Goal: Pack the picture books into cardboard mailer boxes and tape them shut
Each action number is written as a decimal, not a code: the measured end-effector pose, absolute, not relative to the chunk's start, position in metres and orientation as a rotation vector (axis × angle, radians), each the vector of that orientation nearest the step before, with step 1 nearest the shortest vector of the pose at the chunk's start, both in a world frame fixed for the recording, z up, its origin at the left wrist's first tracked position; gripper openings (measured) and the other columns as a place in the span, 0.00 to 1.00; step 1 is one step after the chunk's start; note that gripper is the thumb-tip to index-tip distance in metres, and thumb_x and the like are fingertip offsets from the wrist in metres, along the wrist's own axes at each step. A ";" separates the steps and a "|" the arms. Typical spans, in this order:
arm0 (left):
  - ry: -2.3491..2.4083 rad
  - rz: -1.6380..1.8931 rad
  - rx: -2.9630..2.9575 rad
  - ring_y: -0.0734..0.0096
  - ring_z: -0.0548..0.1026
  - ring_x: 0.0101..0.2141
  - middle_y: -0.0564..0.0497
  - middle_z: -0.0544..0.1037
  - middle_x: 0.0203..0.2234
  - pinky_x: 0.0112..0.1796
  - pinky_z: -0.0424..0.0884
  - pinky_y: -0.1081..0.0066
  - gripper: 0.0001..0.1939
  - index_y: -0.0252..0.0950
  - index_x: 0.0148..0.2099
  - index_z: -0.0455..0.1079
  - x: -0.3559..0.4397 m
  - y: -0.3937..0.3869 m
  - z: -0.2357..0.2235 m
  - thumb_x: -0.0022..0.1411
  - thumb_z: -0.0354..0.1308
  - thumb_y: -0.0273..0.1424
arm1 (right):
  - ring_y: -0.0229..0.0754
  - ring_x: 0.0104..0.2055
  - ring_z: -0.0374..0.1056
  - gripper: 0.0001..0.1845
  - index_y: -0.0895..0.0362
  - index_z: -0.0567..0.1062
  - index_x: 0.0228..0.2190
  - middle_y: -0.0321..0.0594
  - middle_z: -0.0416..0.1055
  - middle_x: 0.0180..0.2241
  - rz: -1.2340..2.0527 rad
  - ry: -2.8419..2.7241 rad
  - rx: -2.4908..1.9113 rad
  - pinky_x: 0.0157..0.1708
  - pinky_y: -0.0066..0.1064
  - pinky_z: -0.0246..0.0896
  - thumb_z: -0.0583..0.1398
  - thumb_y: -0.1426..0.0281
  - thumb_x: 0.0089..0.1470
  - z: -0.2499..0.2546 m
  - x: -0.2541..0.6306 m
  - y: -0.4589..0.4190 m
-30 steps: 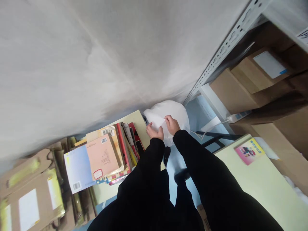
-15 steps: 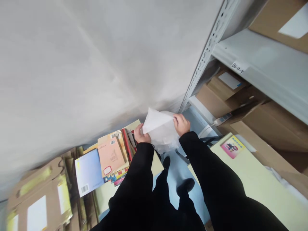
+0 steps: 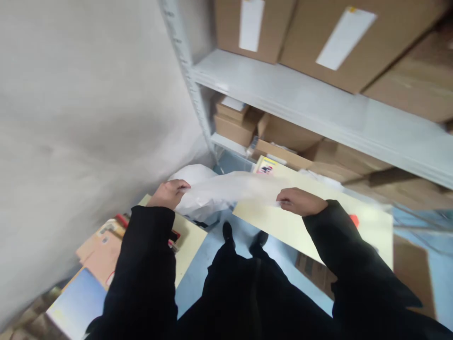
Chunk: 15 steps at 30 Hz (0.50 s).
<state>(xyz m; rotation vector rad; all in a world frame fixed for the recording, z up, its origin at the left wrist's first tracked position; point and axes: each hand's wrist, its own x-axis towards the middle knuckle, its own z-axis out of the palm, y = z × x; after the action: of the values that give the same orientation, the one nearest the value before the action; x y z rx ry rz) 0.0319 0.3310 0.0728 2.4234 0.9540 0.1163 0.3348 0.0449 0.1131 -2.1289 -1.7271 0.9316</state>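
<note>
White film (image 3: 237,186): thin, motion-blurred, stretched between both hands, over the gap between tables and the end of the right one.
Left hand (image 3: 169,193): pinching the film's left end, thumb against fingers.
Right hand (image 3: 300,201): gripping the other end, above the right table (image 3: 269,226).
White bag (image 3: 193,173): behind the film, near the wall.
Booklet (image 3: 266,166): on the right table's far corner; yellow band, pink below, dark figure; print too small to read.
Left table (image 3: 193,238): pink-covered book (image 3: 102,257) with part of a red outline, next to blue cover (image 3: 79,302); text blurred.
Shelf (image 3: 300,94): cartons (image 3: 272,42) on top, white labels (image 3: 252,28) on two, writing illegible.
</note>
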 end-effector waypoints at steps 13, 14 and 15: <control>0.646 -0.648 2.039 0.73 0.68 0.18 0.58 0.69 0.16 0.22 0.66 0.74 0.16 0.38 0.33 0.66 0.266 0.207 0.020 0.36 0.59 0.31 | 0.37 0.20 0.64 0.07 0.58 0.72 0.29 0.40 0.71 0.22 1.188 -0.516 -2.019 0.21 0.28 0.59 0.58 0.69 0.45 0.028 0.431 -0.238; 0.679 -0.635 2.064 0.73 0.68 0.18 0.58 0.69 0.16 0.22 0.66 0.73 0.15 0.37 0.33 0.66 0.279 0.205 0.009 0.37 0.59 0.31 | 0.37 0.19 0.64 0.06 0.58 0.73 0.28 0.41 0.71 0.23 1.078 -0.434 -2.084 0.20 0.28 0.58 0.59 0.71 0.43 0.015 0.442 -0.239; 0.705 -0.619 2.122 0.72 0.68 0.18 0.56 0.70 0.17 0.22 0.67 0.72 0.15 0.36 0.33 0.66 0.290 0.203 -0.003 0.37 0.59 0.30 | 0.36 0.18 0.63 0.04 0.58 0.73 0.26 0.41 0.71 0.22 1.002 -0.406 -2.145 0.20 0.27 0.58 0.59 0.73 0.42 0.001 0.451 -0.238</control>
<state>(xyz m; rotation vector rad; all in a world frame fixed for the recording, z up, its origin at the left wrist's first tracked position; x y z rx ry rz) 0.2904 0.2026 -0.0028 2.1225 0.7050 -0.6195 0.4511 -0.2380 0.0015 -2.1450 -0.4059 1.0016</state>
